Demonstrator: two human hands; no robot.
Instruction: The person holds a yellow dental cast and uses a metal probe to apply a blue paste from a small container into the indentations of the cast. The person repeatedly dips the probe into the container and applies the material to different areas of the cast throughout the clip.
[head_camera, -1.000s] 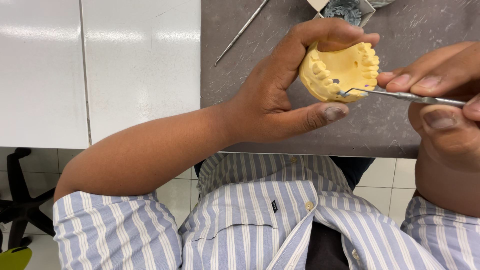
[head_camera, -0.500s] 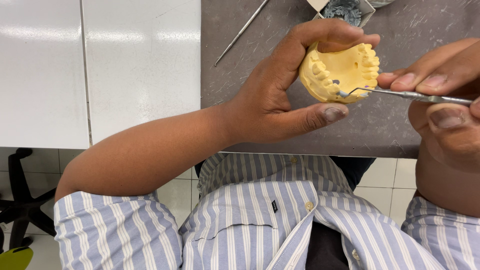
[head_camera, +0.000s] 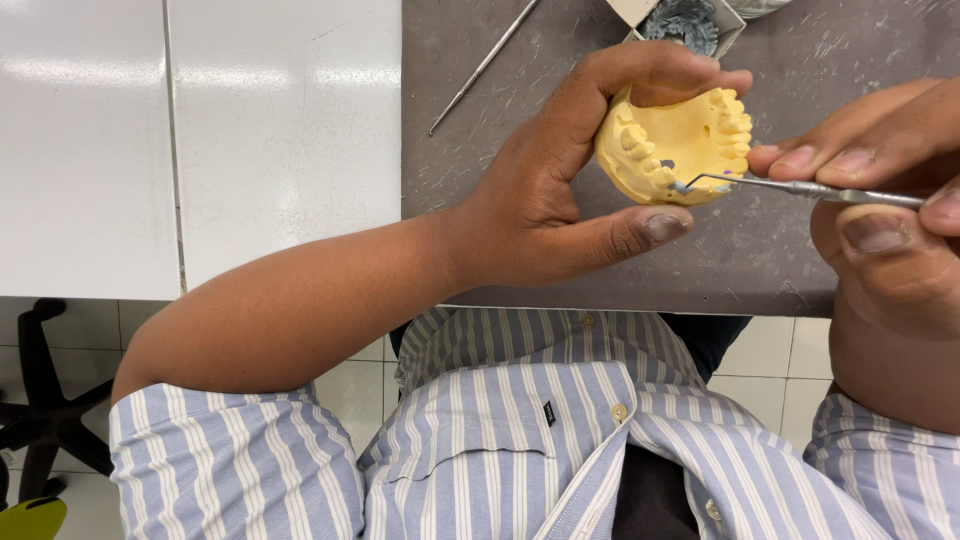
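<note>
Left hand (head_camera: 560, 190) is clamped on a yellow dental cast (head_camera: 675, 145), with the fingers curled over its top edge and the thumb pressed beneath it, so the cast is held up in the air above the dark grey surface (head_camera: 760, 260) with its rows of moulded teeth turned toward the camera. Right hand (head_camera: 880, 200), coming in from the right edge of the view, is closed on a thin metal instrument (head_camera: 800, 188), pinched between the fingertips above and the thumb below. That instrument lies almost level, and its fine hooked tip touches the lower row of teeth on the cast, where a small bluish speck sits at the point of contact. Behind the hands, a second slender metal tool (head_camera: 485, 65) lies slantwise on the grey surface, well apart from the cast. At the top edge a grey dental mould (head_camera: 685, 20) rests in a small pale box (head_camera: 635, 12), only partly in view. To the left of the grey surface lie white panels (head_camera: 200, 140). Below, the person's blue and white striped shirt (head_camera: 500, 440) fills the lower part of the view, sleeves rolled to the elbows, and a black chair base (head_camera: 45, 410) stands on the tiled floor (head_camera: 770, 370) at lower left.
</note>
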